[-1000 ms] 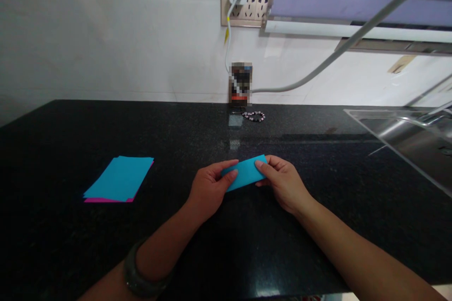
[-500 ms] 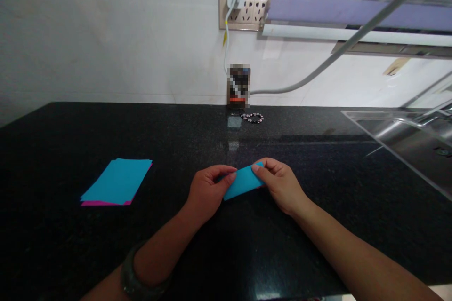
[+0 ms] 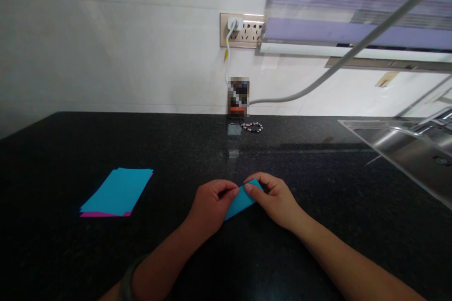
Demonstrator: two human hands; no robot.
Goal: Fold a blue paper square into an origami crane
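A narrow strip of folded blue paper (image 3: pixel 243 201) is held tilted between my two hands, above the dark countertop. My left hand (image 3: pixel 214 203) pinches its upper left edge between thumb and fingers. My right hand (image 3: pixel 274 198) grips the right part, thumb on the face towards me and fingers behind. The two thumb tips are close together near the paper's upper edge. The paper's back and its far layers are hidden. Off to the left lies a stack of blue and pink paper sheets (image 3: pixel 118 192), blue on top, with pink showing along the lower edge.
Against the wall stands a small blurred-out device (image 3: pixel 239 98) with a beaded strap (image 3: pixel 252 127) before it. A white plug and cable sit in the socket panel (image 3: pixel 247 33). A grey hose (image 3: pixel 318 82) crosses the upper right. At the right is a steel sink (image 3: pixel 399 148).
My right hand has slid left along the upper edge, bringing its thumb nearer my left thumb. The whole scene sits lower in view as the camera tipped up slightly.
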